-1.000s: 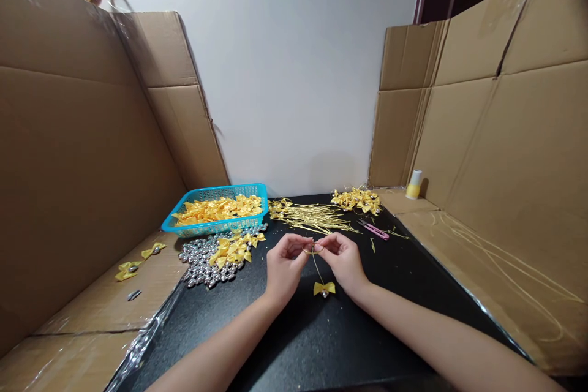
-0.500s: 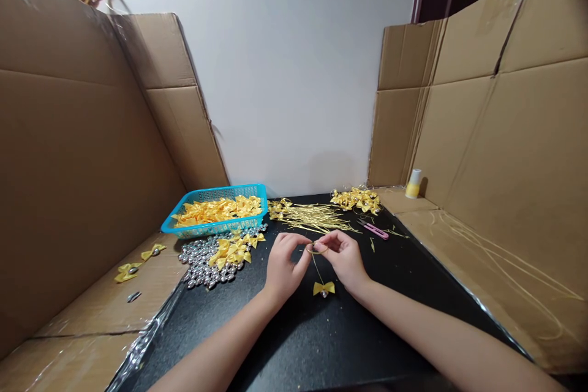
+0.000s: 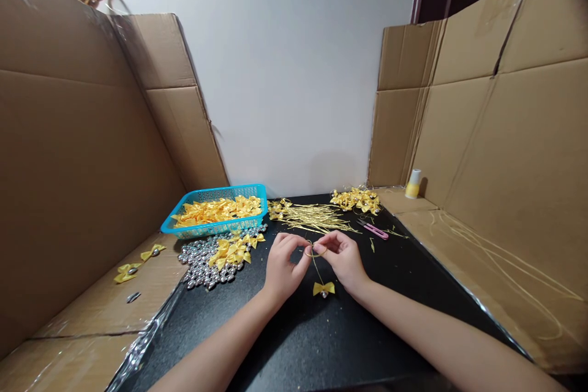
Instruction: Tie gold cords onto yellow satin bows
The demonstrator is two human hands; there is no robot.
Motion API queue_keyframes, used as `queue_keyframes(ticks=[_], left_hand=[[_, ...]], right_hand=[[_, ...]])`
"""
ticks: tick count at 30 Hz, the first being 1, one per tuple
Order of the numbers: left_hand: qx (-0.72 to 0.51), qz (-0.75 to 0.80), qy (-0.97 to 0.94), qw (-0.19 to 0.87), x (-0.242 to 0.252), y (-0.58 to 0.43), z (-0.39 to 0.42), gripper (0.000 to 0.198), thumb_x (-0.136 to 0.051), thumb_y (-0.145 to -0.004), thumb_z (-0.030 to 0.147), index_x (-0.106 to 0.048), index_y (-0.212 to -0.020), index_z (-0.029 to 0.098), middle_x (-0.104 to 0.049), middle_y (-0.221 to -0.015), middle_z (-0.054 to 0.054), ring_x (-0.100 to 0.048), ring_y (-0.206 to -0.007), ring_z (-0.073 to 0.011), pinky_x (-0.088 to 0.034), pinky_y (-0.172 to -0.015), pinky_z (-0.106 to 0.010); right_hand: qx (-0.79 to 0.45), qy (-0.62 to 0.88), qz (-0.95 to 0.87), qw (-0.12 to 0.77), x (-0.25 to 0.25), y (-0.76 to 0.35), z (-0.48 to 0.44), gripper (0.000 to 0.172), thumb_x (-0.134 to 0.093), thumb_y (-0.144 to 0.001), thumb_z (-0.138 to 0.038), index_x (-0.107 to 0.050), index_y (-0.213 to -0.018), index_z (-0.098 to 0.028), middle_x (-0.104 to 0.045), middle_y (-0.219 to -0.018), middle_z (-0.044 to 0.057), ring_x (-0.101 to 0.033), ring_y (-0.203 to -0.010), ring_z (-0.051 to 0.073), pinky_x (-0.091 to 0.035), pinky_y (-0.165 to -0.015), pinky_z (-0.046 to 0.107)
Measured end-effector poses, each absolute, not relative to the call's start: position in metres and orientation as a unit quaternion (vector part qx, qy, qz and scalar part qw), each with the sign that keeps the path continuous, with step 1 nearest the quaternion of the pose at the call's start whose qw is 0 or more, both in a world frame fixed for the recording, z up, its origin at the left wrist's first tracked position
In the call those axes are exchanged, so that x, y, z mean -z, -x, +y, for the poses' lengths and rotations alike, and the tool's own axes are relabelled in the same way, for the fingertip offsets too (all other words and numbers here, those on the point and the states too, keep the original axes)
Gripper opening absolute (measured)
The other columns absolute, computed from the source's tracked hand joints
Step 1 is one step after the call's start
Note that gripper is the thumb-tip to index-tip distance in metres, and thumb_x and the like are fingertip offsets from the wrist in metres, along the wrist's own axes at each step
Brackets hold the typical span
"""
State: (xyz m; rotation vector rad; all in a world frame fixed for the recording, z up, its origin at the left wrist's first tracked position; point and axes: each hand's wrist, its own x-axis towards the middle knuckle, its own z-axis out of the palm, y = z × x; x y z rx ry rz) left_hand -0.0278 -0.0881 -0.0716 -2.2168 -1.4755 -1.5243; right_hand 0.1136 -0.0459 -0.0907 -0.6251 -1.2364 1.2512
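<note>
Between my two hands a thin yellow cord (image 3: pixel 316 266) is looped, its tail running down to a yellow ribbon bow (image 3: pixel 324 288) with a silver bead, which lies on the black table (image 3: pixel 275 343). My left hand (image 3: pixel 285 262) pinches the cord between thumb and forefinger. Close beside it, my right hand (image 3: pixel 340 259) pinches the same cord from the other side. Just beyond my fingertips lies a pile of cut yellow cords (image 3: pixel 316 217). The fingertips partly hide the crossing of the loop.
A blue basket (image 3: pixel 215 233) of yellow bows stands back left, behind silver beads (image 3: pixel 197 263) and loose bows (image 3: pixel 232 251). Beaded bows (image 3: pixel 356 199) lie back right near pink thread snips (image 3: pixel 375 230). A thread spool (image 3: pixel 413 184) stands on cardboard. Cardboard walls (image 3: pixel 505 122) flank both sides.
The cord loop between my fingertips has shifted slightly and its crossing shows more. Both hands stay in nearly the same place, and the bow has not moved.
</note>
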Motion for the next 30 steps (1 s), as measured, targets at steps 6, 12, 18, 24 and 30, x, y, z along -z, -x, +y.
queue_keyframes(ticks=[6,12,18,24,30], left_hand=[[0.494,-0.475,0.727,0.032,0.0726,0.0287,-0.0882,0.010,-0.060,-0.085,0.023,-0.064,-0.077,0.021,-0.070,-0.077,-0.002,-0.056,-0.077,-0.0201,-0.045,-0.072,-0.033],[0.489,-0.473,0.733,0.021,0.0716,0.0285,-0.0872,0.012,-0.060,-0.086,0.025,-0.065,-0.077,0.021,-0.070,-0.078,-0.003,-0.057,-0.077,-0.0203,-0.046,-0.072,-0.033],[0.496,-0.495,0.713,0.005,0.0719,0.0296,-0.0845,0.016,-0.056,-0.088,0.027,-0.064,-0.076,0.021,-0.069,-0.076,-0.003,-0.057,-0.077,-0.0208,-0.046,-0.070,-0.034],[0.502,-0.512,0.697,-0.012,0.0747,0.0304,-0.0840,0.015,-0.057,-0.087,0.026,-0.065,-0.075,0.021,-0.070,-0.075,-0.002,-0.058,-0.078,-0.0207,-0.047,-0.070,-0.033],[0.502,-0.516,0.693,-0.021,0.0743,0.0295,-0.0850,0.015,-0.057,-0.087,0.026,-0.065,-0.075,0.020,-0.070,-0.075,-0.002,-0.058,-0.078,-0.0205,-0.046,-0.070,-0.032]], right_hand=[[-0.538,0.267,-0.536,0.593,0.0906,-0.1137,-0.0466,0.028,-0.083,-0.060,-0.036,-0.063,-0.068,-0.019,-0.069,-0.069,0.001,-0.065,-0.067,0.017,-0.052,-0.068,0.031],[-0.537,0.266,-0.540,0.591,0.0911,-0.1137,-0.0458,0.028,-0.082,-0.060,-0.037,-0.063,-0.068,-0.019,-0.069,-0.068,0.001,-0.064,-0.066,0.017,-0.052,-0.067,0.031],[-0.536,0.270,-0.541,0.589,0.0894,-0.1132,-0.0458,0.028,-0.083,-0.060,-0.038,-0.064,-0.069,-0.019,-0.070,-0.070,0.002,-0.066,-0.069,0.018,-0.053,-0.070,0.032],[-0.529,0.283,-0.531,0.598,0.0881,-0.1134,-0.0458,0.029,-0.082,-0.060,-0.042,-0.066,-0.069,-0.019,-0.070,-0.070,0.003,-0.067,-0.071,0.020,-0.054,-0.071,0.034],[-0.535,0.281,-0.532,0.593,0.0873,-0.1140,-0.0473,0.026,-0.083,-0.059,-0.039,-0.069,-0.069,-0.019,-0.073,-0.071,0.004,-0.068,-0.071,0.021,-0.054,-0.072,0.035]])
